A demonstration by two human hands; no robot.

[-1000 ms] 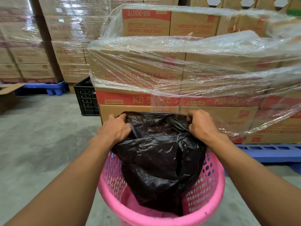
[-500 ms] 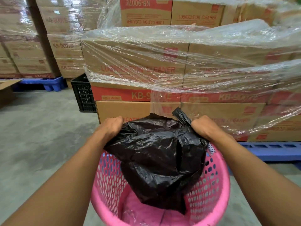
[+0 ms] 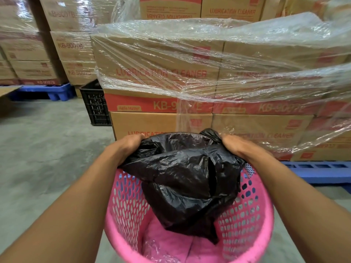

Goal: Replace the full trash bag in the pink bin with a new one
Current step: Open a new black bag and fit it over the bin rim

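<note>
Between our hands hangs the black trash bag point(image 3: 186, 177), its top edge stretched from one hand to the other. Our left hand point(image 3: 131, 145) grips a bunch of the bag's edge with curled fingers. Our right hand point(image 3: 233, 147) grips the other side the same way. Below our hands sits the pink bin point(image 3: 262, 215). The lower part of the bag dangles inside it and does not reach the bottom.

We think this is the new bag going in, because it looks floppy and light, but we cannot be sure. To do this well, we should hold our hands apart so the mouth is open. Then we let the bag down until it fills the bin, and fold the edge over the rim all the way round. We should pull softly, since thin plastic can rip on the holes in the bin wall.

The bag is black, shiny and very crinkly, with deep folds down its front. The bin is bright pink with many little holes. At its bottom, under the bag, lies some clear crumpled plastic point(image 3: 155, 247). Past our hands stand brown boxes point(image 3: 161, 122) wrapped in clear film.
</note>
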